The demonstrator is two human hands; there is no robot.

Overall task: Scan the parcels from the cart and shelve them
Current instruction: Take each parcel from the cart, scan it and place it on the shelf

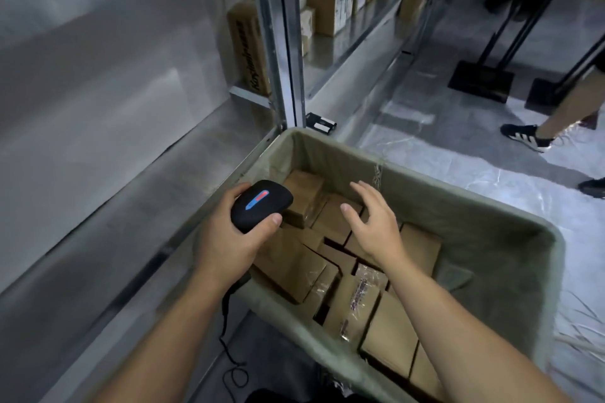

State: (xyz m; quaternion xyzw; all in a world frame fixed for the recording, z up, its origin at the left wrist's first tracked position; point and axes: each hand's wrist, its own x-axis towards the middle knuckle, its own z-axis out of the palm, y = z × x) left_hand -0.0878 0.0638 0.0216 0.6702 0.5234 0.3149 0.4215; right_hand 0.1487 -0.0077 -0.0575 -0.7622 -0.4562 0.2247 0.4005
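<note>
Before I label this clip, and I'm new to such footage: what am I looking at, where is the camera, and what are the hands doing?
No machine here: a person works with bare hands, and the single camera sits on their head, looking forward and down. The left hand grips a black handheld scanner. The right hand is open, fingers spread, above brown cardboard parcels piled in a fabric-lined cart. To the left and ahead stand metal shelves holding more boxes.
</note>
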